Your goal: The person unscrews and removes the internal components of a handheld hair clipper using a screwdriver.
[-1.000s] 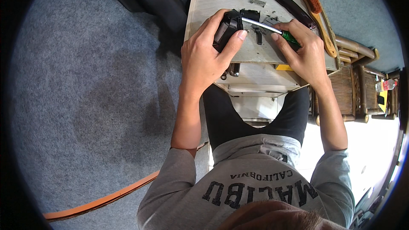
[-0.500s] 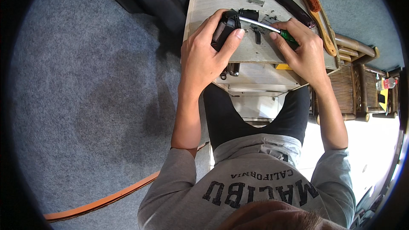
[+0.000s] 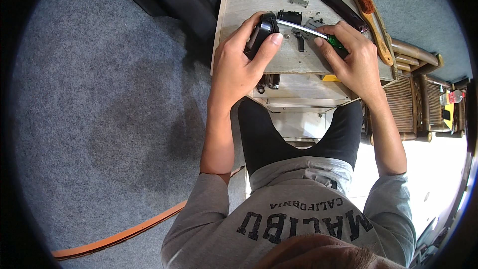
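A glossy black handheld device (image 3: 259,36), its exact kind unclear, is gripped in my left hand (image 3: 233,67), fingers behind it and thumb along its near right edge. My right hand (image 3: 357,59) pinches a screwdriver (image 3: 303,28) by its green handle. The metal shaft runs leftward, and its tip meets the right side of the device near the top; the exact contact point is too small to make out. On the table (image 3: 244,0), past the shaft, lie a black plastic part (image 3: 290,17) and a small metal plate (image 3: 299,2). Below the shaft sits a short black strip (image 3: 300,44).
A long dark case-like object (image 3: 341,10) and a wooden-handled brush (image 3: 372,17) with rust-coloured bristles lie along the table's right side. Below the tabletop, a shelf holds dark objects (image 3: 272,81) and something yellow (image 3: 330,77). Bamboo furniture (image 3: 401,99) stands at right.
My left hand and the device have shifted slightly left and tilted a little. The screwdriver tip has moved slightly left with it, while my right hand stays nearly in place.
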The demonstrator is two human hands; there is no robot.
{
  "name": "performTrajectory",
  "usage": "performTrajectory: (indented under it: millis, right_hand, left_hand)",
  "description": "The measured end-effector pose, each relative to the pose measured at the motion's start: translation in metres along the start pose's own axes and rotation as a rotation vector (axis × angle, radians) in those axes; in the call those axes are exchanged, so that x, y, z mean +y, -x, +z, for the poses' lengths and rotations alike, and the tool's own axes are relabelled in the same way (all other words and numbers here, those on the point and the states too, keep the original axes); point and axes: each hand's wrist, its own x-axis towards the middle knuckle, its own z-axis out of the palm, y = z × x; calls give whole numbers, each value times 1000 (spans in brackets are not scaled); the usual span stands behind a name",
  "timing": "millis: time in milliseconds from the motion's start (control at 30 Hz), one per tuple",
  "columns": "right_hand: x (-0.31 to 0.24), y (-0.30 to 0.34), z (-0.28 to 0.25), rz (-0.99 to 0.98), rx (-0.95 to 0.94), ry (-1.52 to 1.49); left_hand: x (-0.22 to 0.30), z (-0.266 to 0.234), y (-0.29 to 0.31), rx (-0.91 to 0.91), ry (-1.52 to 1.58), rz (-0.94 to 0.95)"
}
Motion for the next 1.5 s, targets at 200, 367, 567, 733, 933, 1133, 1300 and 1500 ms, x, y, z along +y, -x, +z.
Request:
performTrajectory:
  millis: [200,367,567,733,933,1133,1300,1500]
  right_hand:
    - [-2,0,-1,-17,22,10]
    - [-6,-1,-2,-9,1,44]
    - [-5,0,0,-47,55,72]
    - [-5,1,1,-49,53,77]
    - [-2,2,1,-49,73,50]
    - [-3,-7,0,65,119,-17]
    - [-11,-38,15,160,-5,-420]
    - [-19,-56,39,150,-125,-572]
  left_hand:
    - [9,-4,0,-69,227,-256]
    - [5,-6,-1,-87,259,-334]
    - [-1,-7,-5,-132,356,-355]
    - [-5,-7,-5,-111,435,-372]
    - [-7,-12,-9,-144,537,-360]
    - [-12,-14,-10,-189,641,-353]
    - [-15,-18,-9,-254,687,-359]
    - [-14,-21,-9,-286,571,-444]
